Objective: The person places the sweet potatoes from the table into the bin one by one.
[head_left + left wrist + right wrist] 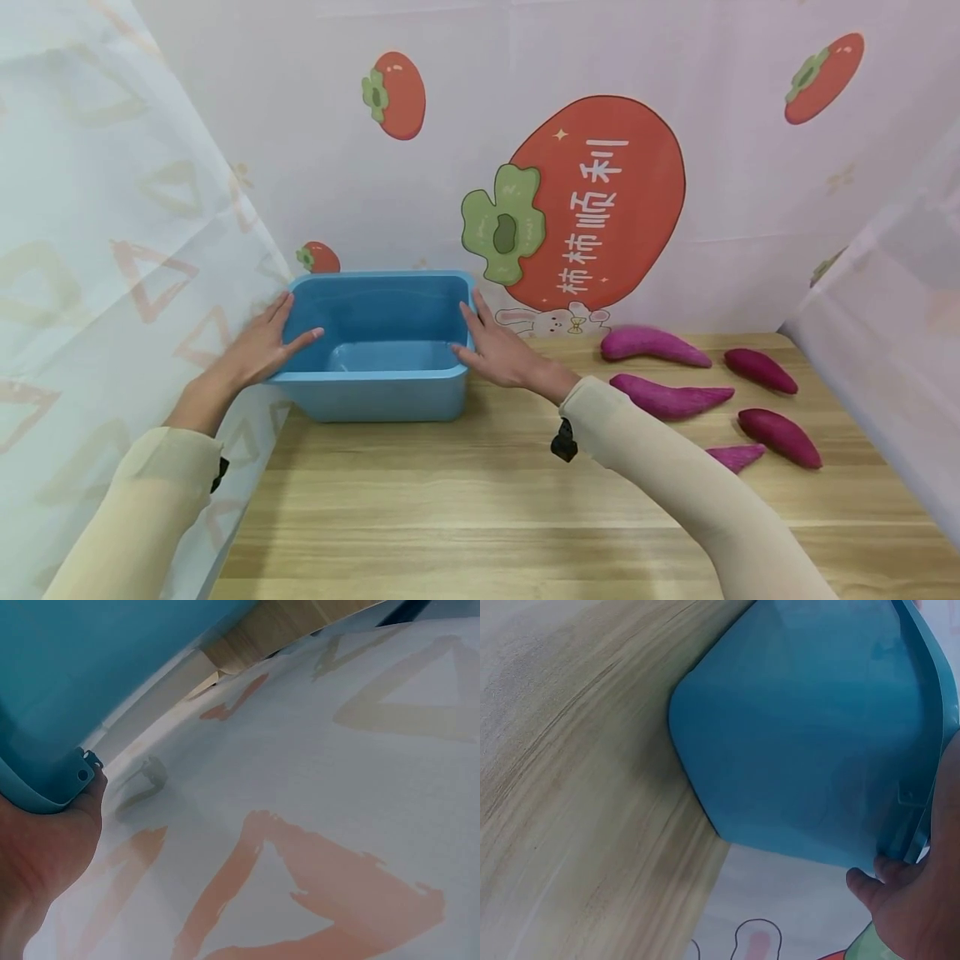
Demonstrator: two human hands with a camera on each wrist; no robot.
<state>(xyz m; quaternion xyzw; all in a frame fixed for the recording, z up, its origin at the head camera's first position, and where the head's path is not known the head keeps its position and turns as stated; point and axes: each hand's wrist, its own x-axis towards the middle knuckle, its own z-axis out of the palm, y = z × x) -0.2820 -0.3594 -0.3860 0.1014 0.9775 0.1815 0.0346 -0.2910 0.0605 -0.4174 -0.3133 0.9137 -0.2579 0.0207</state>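
Observation:
A light blue rectangular plastic basin (375, 398) stands at the back left of the wooden table, against the patterned wall covering. My left hand (258, 346) holds its left rim, the thumb pointing in over the opening. On the opposite side my right hand (501, 350) grips the right rim, thumb towards the inside. In the right wrist view, fingertips (866, 886) curl beneath the rim, against the basin's outer wall (802, 735). The left wrist view has the left palm (56, 840) under a rim corner; most of its fingers are hidden there. Nothing lies on the visible basin floor.
Several purple sweet potatoes (651, 343) lie on the right of the table (420, 517); my right sleeve (667, 467) partly covers one sweet potato (735, 457). Printed cloth closes off the back (435, 192), the left side (90, 275) and the right side (892, 333).

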